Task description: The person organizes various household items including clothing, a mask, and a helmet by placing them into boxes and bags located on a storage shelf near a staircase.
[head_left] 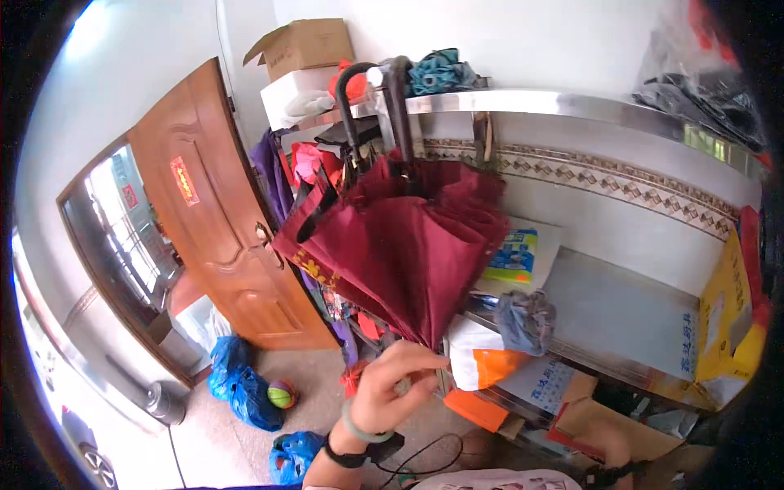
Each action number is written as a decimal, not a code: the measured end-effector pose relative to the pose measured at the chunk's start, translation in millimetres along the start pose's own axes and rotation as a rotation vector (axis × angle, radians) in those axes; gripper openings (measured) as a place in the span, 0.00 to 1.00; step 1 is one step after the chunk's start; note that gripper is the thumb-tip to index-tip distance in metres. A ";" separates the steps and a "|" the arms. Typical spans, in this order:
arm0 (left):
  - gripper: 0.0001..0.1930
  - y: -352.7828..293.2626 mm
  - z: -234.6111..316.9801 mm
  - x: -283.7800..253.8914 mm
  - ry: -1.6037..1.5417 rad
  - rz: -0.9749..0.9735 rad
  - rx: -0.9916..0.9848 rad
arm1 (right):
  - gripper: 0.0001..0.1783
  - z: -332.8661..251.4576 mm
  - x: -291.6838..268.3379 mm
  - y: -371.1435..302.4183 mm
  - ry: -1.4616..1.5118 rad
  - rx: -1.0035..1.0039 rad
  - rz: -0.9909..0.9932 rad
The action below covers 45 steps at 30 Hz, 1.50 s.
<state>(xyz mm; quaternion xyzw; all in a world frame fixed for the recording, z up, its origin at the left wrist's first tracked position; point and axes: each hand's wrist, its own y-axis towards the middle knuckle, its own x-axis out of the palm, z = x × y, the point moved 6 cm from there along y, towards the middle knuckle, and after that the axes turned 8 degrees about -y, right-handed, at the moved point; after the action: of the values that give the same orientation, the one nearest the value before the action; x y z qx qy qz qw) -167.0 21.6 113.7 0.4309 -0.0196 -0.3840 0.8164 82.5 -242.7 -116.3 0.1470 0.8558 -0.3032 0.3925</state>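
A dark red umbrella (408, 245), loosely folded, hangs upside down from the metal shelf edge near the middle. Its handle area is beside a dark curved hook handle (347, 106). Just under its lower tip is my left hand (392, 388), with loosely bent fingers, a gap between thumb and index finger, and nothing visible in the grasp. A pale bangle and a dark wristband circle that wrist. To the lower right, my right hand (606, 445) is blurred beside an open cardboard box (625, 425); its fingers are not clear.
A metal shelf (621, 302) carries a white and orange bag (478, 355), a grey crumpled bag (525, 321) and a yellow box (727, 310). Blue plastic bags (245, 388) and a ball (282, 394) lie on the floor, near a wooden door (220, 212).
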 end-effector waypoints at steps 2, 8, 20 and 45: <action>0.12 7.0 18.2 -39.6 -0.011 -0.037 0.087 | 0.26 -47.9 5.4 8.7 0.028 -0.025 -0.070; 0.16 -51.6 77.9 -176.1 -0.080 -0.279 0.896 | 0.27 -208.2 -40.4 64.6 -0.109 -0.384 -0.076; 0.13 -41.2 29.1 -283.0 -0.536 -0.146 0.566 | 0.14 -360.1 -153.6 58.7 0.301 -0.598 1.122; 0.10 266.8 -161.6 -372.9 -0.344 0.027 0.460 | 0.11 -470.7 -303.7 51.2 -0.510 -0.260 1.757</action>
<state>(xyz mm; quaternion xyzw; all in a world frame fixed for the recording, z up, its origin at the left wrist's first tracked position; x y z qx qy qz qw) -208.2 462.0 315.4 0.5330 -0.2502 -0.4261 0.6868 30.3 91.3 333.3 0.6271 0.3520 0.1790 0.6715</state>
